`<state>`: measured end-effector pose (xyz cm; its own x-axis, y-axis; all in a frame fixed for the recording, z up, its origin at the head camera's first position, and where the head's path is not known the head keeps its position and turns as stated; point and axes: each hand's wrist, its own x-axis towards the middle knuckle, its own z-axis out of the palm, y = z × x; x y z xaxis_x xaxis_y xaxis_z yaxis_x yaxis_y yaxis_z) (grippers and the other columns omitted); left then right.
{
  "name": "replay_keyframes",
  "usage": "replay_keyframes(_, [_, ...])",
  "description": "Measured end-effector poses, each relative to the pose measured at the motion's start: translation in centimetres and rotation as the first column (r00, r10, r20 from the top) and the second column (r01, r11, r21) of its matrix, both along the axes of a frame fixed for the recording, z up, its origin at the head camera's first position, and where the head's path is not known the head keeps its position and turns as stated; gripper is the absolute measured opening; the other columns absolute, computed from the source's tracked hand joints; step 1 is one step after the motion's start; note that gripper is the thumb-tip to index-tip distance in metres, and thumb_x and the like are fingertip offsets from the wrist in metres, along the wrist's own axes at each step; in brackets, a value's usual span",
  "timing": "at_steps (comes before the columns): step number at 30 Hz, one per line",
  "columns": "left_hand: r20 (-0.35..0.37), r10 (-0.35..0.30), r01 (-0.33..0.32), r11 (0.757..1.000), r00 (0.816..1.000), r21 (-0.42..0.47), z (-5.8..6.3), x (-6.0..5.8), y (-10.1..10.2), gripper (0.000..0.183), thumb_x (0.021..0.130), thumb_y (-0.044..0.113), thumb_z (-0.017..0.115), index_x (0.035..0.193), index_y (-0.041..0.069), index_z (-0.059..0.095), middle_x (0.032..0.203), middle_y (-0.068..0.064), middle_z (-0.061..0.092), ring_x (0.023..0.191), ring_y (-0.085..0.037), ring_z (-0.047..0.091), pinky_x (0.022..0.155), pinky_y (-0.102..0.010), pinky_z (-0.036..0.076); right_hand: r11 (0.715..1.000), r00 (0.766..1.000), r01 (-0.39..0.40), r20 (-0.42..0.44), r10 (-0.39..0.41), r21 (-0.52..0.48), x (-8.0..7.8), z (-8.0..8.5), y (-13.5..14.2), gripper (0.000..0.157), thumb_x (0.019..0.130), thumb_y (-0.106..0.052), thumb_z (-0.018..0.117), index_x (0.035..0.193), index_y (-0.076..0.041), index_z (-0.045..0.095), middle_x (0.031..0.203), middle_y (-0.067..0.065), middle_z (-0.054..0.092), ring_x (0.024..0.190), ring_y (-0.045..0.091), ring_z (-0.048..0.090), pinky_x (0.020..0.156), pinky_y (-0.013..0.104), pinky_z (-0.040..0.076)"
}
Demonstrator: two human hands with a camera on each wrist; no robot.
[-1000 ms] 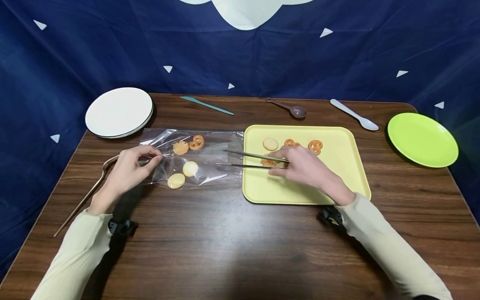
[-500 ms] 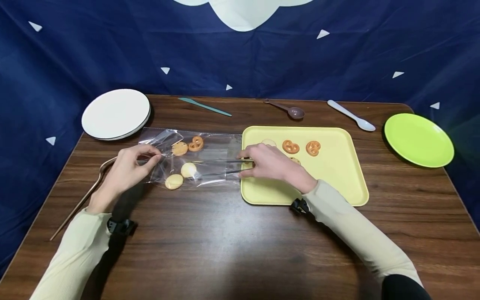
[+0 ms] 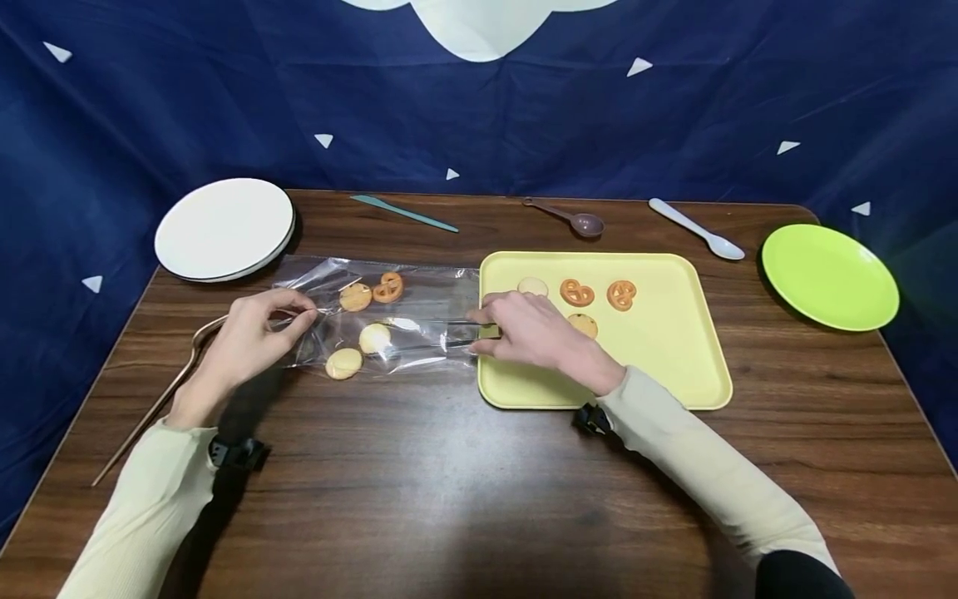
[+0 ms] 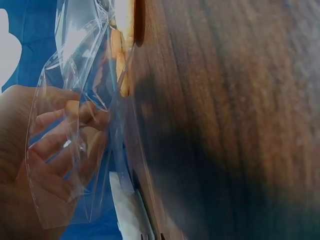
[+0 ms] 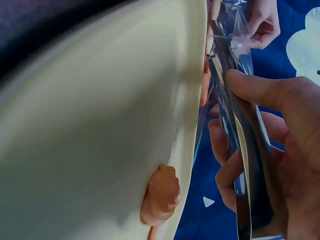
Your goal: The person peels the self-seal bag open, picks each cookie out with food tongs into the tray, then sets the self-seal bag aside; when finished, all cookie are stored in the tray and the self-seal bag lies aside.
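My left hand pinches the left end of a clear plastic bag that lies flat on the table. Inside the bag are two pale round cookies, a chip cookie and a pretzel-shaped cookie. With thumb and fingers my right hand grips metal tongs over the left edge of a yellow tray. The tongs' arms reach left into the bag, tips close to one pale cookie. On the tray are two pretzel cookies, a chip cookie and a partly hidden pale cookie.
White plates stand at the back left, a lime-green plate at the right. Along the back lie a teal knife, a brown measuring spoon and a pale spoon. A long copper-coloured utensil runs under the left forearm.
My right hand has moved left with the tongs, from over the tray's cookies to the tray's left edge, the tongs reaching further into the bag. The left hand keeps its pinch.
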<state>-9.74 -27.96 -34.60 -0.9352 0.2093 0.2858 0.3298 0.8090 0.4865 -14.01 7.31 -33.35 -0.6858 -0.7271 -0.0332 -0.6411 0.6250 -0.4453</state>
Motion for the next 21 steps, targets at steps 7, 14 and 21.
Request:
replay_keyframes(7, [-0.015,0.008,-0.008,1.000,1.000,0.002,-0.3,0.1,-0.1,0.005,0.086,0.005,0.065,0.085,0.007,0.069,0.085,-0.001,0.067,0.076,-0.001,0.053,0.060,-0.017,0.042,0.998,0.998,0.045,-0.040,-0.047,-0.049,0.6,-0.3,3.0,0.038,0.082,-0.034,0.073,0.112,-0.012,0.070,0.081,-0.004,0.061,0.057,0.009,0.045,0.049,0.026,0.039])
replay_keyframes(14, [-0.029,-0.006,0.006,1.000,1.000,0.001,-0.5,0.1,0.0,0.005,0.086,0.004,0.065,0.085,0.007,0.069,0.084,-0.002,0.066,0.075,0.000,0.053,0.061,-0.018,0.041,0.983,0.988,0.130,-0.071,-0.140,-0.129,1.8,0.3,8.7,0.041,0.080,-0.029,0.075,0.112,-0.004,0.069,0.098,0.009,0.068,0.052,0.007,0.044,0.050,0.029,0.040])
replay_keyframes(21, [-0.022,0.004,-0.004,1.000,1.000,0.000,-0.4,0.2,-0.1,0.005,0.086,0.005,0.065,0.084,0.007,0.069,0.084,-0.002,0.067,0.077,-0.002,0.054,0.066,-0.019,0.039,0.956,0.951,0.252,-0.144,-0.273,-0.148,3.7,0.9,15.2,0.037,0.080,-0.026,0.076,0.110,-0.005,0.070,0.082,0.000,0.065,0.059,0.010,0.045,0.051,0.026,0.035])
